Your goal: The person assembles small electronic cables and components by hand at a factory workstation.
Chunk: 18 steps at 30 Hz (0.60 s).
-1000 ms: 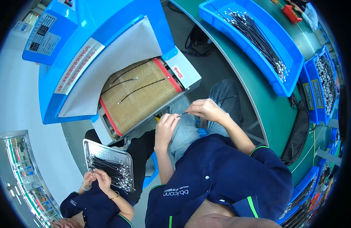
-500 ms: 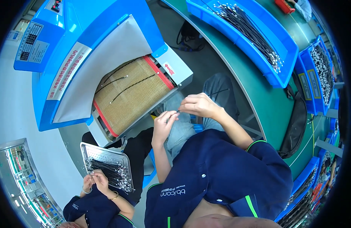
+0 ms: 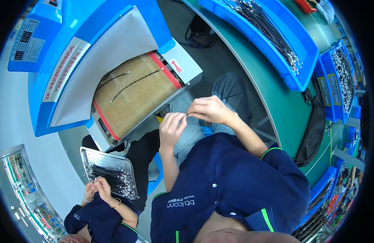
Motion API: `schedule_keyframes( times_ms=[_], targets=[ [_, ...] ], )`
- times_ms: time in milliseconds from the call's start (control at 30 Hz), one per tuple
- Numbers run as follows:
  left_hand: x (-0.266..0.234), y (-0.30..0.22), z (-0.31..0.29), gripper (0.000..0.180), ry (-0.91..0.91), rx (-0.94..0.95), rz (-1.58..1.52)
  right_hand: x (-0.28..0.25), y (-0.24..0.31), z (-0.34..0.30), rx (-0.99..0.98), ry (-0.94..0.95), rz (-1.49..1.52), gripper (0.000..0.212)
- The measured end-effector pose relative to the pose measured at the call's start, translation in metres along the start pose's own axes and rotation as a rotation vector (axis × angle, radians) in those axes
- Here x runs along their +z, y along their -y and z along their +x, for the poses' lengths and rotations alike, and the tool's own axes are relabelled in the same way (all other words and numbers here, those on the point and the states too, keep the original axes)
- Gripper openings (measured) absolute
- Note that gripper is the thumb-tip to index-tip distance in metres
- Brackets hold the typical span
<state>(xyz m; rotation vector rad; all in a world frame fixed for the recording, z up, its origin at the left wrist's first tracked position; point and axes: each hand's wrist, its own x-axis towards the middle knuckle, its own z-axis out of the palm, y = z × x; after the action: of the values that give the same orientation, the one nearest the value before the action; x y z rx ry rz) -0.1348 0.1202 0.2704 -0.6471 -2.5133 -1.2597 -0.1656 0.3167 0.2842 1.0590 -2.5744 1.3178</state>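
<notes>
Over my lap, both hands meet fingertip to fingertip. My left hand [image 3: 170,127] is closed in a pinch at one end of a thin black cable, and the tip is mostly hidden by the fingers. My right hand [image 3: 211,110] pinches the same black cable [image 3: 234,96] close to that end. Its free length shows beyond my right hand, above the jeans. Ahead and to the left, several black cables [image 3: 136,85] lie apart on the tan mesh belt [image 3: 134,107] of a blue machine [image 3: 154,24].
At my left, a co-worker's hands [image 3: 101,188] work over a perforated metal tray [image 3: 132,166] of black cables. A blue bin [image 3: 304,60] of cables stands on the green table [image 3: 272,85] at right, with more blue bins [image 3: 334,91] beyond. A black pouch [image 3: 312,131] lies nearby.
The whole view has shifted slightly. My fingertips have come closer together on the cable, and less of it shows between them. The co-worker's hands remain over the tray.
</notes>
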Motion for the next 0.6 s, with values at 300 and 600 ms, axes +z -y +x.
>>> schedule_keyframes(
  times_ms=[300,600],
  targets=[
    [0.004,0.004,-0.007,0.02,-0.046,-0.018,0.004,-0.001,-0.01,-0.009,0.04,-0.017,0.083,0.009],
    [-0.025,0.032,-0.036,0.013,-0.058,-0.171,0.097,-0.029,-0.039,-0.034,0.223,0.058,0.046,0.015]
  ],
)
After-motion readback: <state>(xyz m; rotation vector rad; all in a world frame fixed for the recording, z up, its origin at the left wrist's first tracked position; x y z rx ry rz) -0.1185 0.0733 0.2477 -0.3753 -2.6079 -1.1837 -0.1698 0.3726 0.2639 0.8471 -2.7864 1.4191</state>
